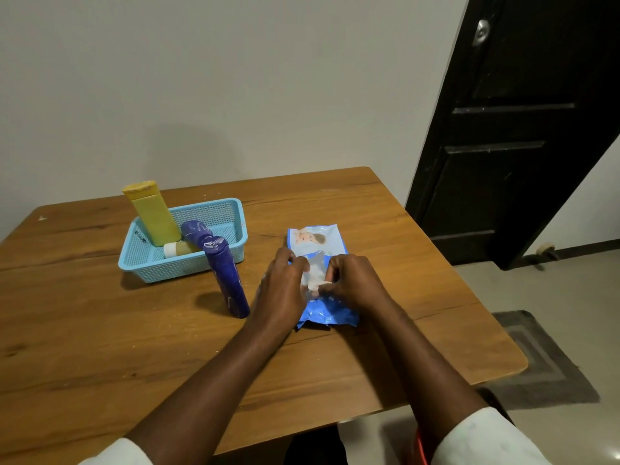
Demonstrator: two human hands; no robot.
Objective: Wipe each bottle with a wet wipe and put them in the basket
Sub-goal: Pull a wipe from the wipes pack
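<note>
Wooden table [335, 209] carries the wipe pack [317, 243], long axis running near to far. Left hand [280, 286] and right hand [350, 283] pinch its central flap. Upright purple bottle [228, 280] stands just left, nearest the left hand, near the basket [231, 209].

Both hands work at a blue wipe pack [322, 280] lying mid-tabletop [369, 364]: left hand [281, 286] and right hand [352, 283] pinch its opening. A purple bottle [228, 280] stands beside the basket [188, 263].
</note>
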